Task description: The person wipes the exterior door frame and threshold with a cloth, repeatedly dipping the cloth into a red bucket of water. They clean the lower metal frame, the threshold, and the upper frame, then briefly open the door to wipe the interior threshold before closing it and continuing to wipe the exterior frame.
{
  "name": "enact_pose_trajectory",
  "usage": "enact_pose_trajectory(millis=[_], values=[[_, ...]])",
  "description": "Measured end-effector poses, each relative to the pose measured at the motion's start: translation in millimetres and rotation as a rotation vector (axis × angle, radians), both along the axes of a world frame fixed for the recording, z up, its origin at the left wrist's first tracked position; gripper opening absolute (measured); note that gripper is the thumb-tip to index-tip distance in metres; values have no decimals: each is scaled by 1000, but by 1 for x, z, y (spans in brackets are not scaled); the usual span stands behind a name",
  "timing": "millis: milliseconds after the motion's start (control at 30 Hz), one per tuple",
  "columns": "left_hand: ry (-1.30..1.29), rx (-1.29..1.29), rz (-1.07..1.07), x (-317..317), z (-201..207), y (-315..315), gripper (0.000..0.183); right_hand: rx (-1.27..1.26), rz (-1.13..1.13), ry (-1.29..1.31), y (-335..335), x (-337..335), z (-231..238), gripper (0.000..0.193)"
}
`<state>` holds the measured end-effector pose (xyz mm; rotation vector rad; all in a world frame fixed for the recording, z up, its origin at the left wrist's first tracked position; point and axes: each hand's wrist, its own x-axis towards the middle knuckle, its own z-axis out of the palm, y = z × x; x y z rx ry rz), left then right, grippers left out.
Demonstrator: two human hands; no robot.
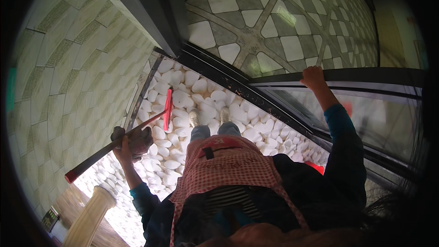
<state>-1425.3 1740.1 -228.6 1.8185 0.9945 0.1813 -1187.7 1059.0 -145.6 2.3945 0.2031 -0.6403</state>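
Note:
My left hand (122,152) is wrapped round the dark handle of a long squeegee (168,110) with a red head, which points away over the white stones. A crumpled grey-brown cloth (141,142) is bunched in the same hand against the handle. The handle's red end reaches toward the lower left. At the right, my right hand (313,78) grips the dark edge of a glass door frame (366,76), fingers curled over it. Pale reflections show in the glass below that edge.
I stand on large white pebbles (196,87). A tiled wall (73,73) rises at left, and a dark upright post (160,13) stands ahead. Past the black sill track (224,71) lies a patterned tile floor (283,27). A cream column (91,219) is at lower left; a red object (315,168) is partly hidden.

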Motion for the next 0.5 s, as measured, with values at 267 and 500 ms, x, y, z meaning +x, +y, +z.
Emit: enact_pose_trajectory(millis=[267,500], values=[[-163,101,-217,27,-37,60,38,-79,12,8,-48,-32,0,28],[7,218,-271,33,-64,119,38,-107,-63,16,-85,-61,2,26]])
